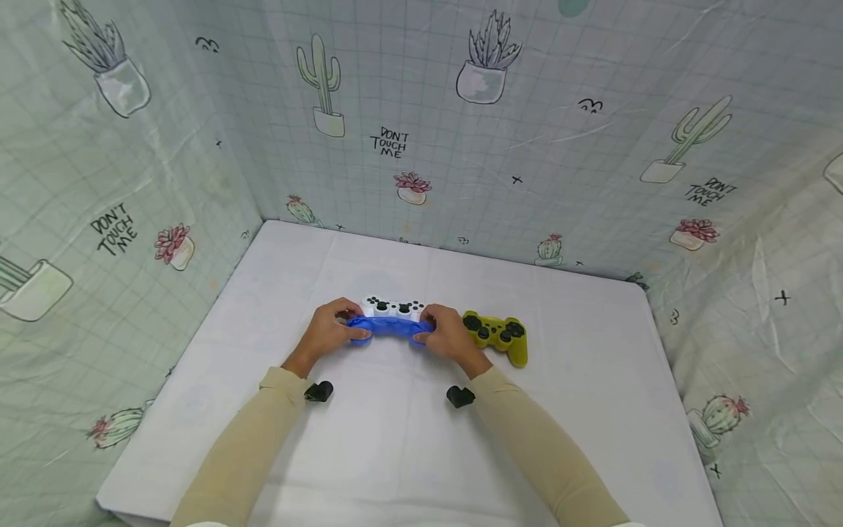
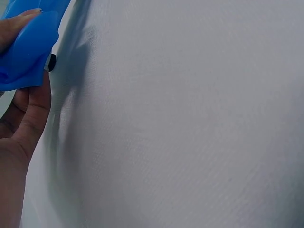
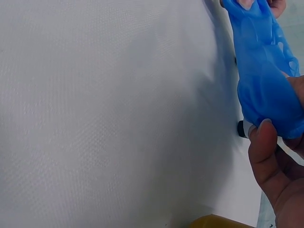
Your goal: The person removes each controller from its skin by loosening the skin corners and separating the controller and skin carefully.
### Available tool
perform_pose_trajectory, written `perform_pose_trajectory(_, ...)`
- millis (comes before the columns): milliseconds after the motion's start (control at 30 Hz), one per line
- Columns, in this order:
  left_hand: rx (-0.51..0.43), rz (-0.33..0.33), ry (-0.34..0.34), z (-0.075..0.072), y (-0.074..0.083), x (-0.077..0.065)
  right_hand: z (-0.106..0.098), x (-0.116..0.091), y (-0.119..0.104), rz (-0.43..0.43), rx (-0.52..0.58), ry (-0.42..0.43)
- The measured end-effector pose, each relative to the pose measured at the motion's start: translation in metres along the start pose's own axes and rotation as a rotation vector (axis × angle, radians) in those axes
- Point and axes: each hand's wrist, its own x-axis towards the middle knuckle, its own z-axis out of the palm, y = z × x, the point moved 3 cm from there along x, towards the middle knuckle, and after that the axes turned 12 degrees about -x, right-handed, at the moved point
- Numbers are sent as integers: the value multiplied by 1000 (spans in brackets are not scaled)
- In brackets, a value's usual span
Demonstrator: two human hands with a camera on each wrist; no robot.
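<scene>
Blue cover pinched at both ends, at the near side of the white controller.
Head view: the left hand and right hand hold the blue cover against the white controller, above the desk; a yellow controller lies just beside the right hand. Left wrist view: fingers pinch one end. Right wrist view: fingers pinch the other, wrinkled.

Look at this: a long, plain beige left sleeve and a matching right sleeve, both lightly creased, both reaching the wrists! A small black left wrist camera, stubby and notched, sits just inboard; the right wrist camera mirrors it. Toward the near edge of the table, a white sliver peeks out below each sleeve. Left hand, right hand: both bare!
</scene>
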Motion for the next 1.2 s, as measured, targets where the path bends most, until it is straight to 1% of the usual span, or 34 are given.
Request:
perform_pose_trajectory(200, 10, -18, -4, 0, 1, 0, -2, 0, 0, -3, 3, -6)
perform_pose_trajectory(467, 24, 4, -4, 0, 1, 1, -3, -1, -1, -16, 11, -24)
perform_pose_trajectory(700, 28, 4, 4, 1, 1, 1, -2, -1, -1, -19, 13, -47)
perform_pose_trajectory(867, 52, 45, -3, 5, -1, 1, 4, 0, -3, -91, 35, -61)
perform_pose_trajectory(967, 84, 52, -12, 8, -3, 0, 10, 1, -3, -127, 25, -82)
perform_pose_trajectory(1067, 97, 42, -23, 10, -5, 0, 13, 1, -1, -144, 11, -93)
perform_pose_trajectory(1200, 97, 19, -44, 11, -6, -1, 15, 1, 1, -167, 23, -106)
